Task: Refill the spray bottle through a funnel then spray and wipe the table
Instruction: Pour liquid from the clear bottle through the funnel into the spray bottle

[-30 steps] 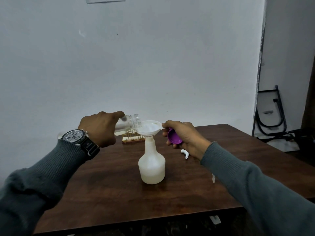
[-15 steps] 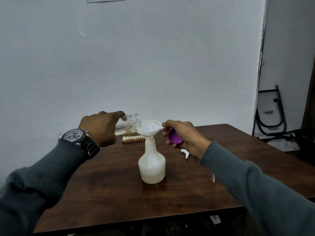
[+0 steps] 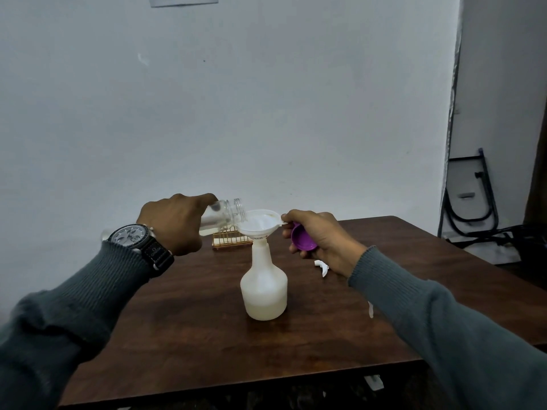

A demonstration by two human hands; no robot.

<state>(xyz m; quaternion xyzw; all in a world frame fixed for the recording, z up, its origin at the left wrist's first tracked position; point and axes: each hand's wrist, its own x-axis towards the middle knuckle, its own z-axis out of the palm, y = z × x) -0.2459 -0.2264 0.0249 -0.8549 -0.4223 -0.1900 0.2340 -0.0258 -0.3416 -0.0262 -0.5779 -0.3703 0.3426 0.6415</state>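
Observation:
A white spray bottle [image 3: 264,288] without its head stands upright in the middle of the brown table [image 3: 192,335], partly filled with liquid. A white funnel [image 3: 259,224] sits in its neck. My left hand [image 3: 174,223] grips a clear jar [image 3: 223,216], tipped on its side with its mouth over the funnel's left rim. My right hand [image 3: 318,239] pinches the funnel's tab with thumb and forefinger and holds a purple lid [image 3: 302,239] in the other fingers. The white spray head [image 3: 322,266] lies on the table, partly hidden behind my right wrist.
A small gold wire rack [image 3: 229,241] stands behind the bottle near the far table edge. A white wall rises just beyond the table. Black metal frames [image 3: 470,199] lean against the wall on the floor at the right. A white scrap [image 3: 373,382] lies below the table's front edge.

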